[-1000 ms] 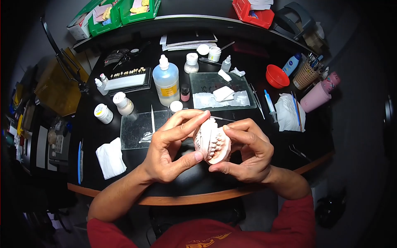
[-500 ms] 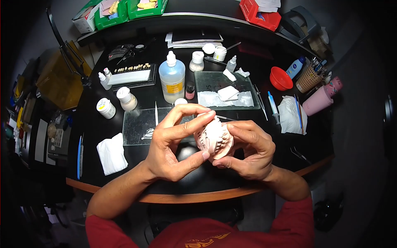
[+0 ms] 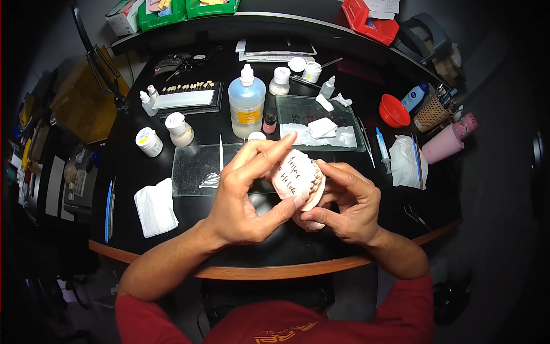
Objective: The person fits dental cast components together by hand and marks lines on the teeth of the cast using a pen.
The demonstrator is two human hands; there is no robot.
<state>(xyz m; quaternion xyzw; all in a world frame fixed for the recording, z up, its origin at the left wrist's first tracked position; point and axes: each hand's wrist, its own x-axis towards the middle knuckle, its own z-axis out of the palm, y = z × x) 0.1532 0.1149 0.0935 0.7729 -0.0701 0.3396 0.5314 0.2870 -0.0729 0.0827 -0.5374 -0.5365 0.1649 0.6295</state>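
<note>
A pale plaster dental cast [image 3: 293, 171] is held above the front of the bench, its flat base with black handwriting turned up and left. A row of moulded teeth shows along its right side, against a second plaster part below. My left hand [image 3: 243, 192] grips the left side, thumb on the lower edge and index finger raised off the base. My right hand [image 3: 352, 200] pinches the right side between thumb and fingers. Some fingertips are hidden behind the plaster. Behind my left hand lies a glass slab [image 3: 192, 166] with a pointed white tool [image 3: 221, 153] on it.
Beyond the cast stand a large dropper bottle [image 3: 247, 103] and a second glass slab [image 3: 292, 109] bearing white tissue. A shade guide [image 3: 183, 100] and several jars are at left, with a folded tissue [image 3: 156, 209] nearer. Right are a red bowl [image 3: 394, 110], syringe [image 3: 382, 150] and pink cup [image 3: 441, 146].
The cast has been turned so that its written base faces the camera more fully and the teeth show less. My left index finger has lifted. The view has shifted slightly.
</note>
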